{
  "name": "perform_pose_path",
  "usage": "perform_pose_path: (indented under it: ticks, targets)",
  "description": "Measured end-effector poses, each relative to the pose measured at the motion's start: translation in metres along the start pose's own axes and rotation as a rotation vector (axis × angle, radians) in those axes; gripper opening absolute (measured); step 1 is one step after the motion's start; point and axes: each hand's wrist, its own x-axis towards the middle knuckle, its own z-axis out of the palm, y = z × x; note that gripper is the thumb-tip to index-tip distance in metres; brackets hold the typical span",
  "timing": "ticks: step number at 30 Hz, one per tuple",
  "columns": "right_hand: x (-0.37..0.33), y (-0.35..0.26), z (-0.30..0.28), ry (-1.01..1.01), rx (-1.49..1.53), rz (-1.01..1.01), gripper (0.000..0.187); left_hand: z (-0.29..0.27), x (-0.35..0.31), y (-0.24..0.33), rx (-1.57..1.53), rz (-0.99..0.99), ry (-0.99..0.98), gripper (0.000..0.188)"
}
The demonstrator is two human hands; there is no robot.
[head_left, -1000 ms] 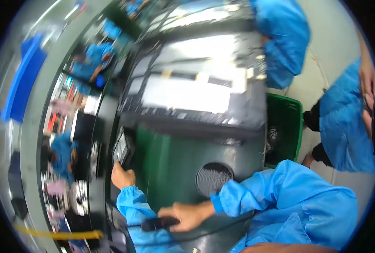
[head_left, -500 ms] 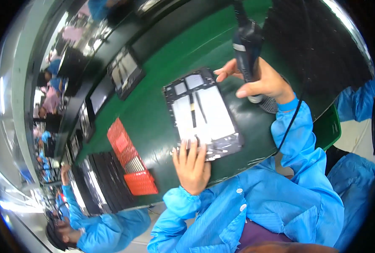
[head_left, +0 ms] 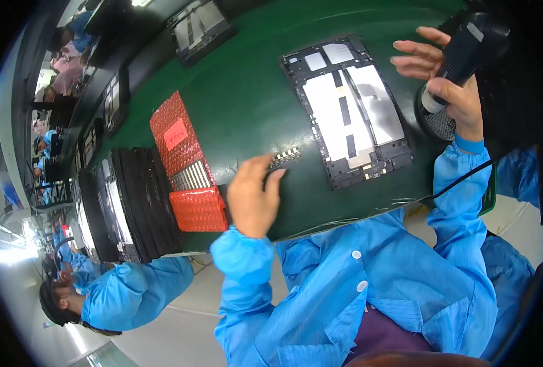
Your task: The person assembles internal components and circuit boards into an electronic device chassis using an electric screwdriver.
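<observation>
Black handheld tool | clamped at thumb side of right hand, fingers splayed, by ribbed disc | slippage could be caused by that partial hold | pale tip pointed lower-left, long axis slanted from upper right | left hand placed at dotted strip, grip cannot be told

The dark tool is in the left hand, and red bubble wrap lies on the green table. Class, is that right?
Wrong hand: the head view shows the dark tool in the right hand; red bubble wrap lies on the green table.
</observation>
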Motion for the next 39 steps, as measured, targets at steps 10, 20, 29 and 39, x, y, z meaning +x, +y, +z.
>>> perform_pose_path:
  ticks: [10, 20, 29, 39]
  targets:
    - [-0.011, 0.0, -0.032, 0.415, 0.21, -0.117, 0.032, -0.019, 0.026, -0.022, -0.349, -0.392, -0.355, 0.015]
    - [-0.027, 0.008, -0.047, 0.51, 0.008, -0.064, 0.035, -0.009, 0.034, -0.022, -0.19, -0.219, -0.293, 0.015]
    - [-0.039, 0.001, -0.043, 0.524, 0.04, -0.009, 0.041, -0.001, 0.011, -0.012, -0.466, -0.098, -0.051, 0.01]
    - [-0.041, 0.006, -0.036, 0.496, 0.039, 0.047, 0.035, 0.026, -0.004, 0.013, -0.543, -0.212, -0.117, 0.015]
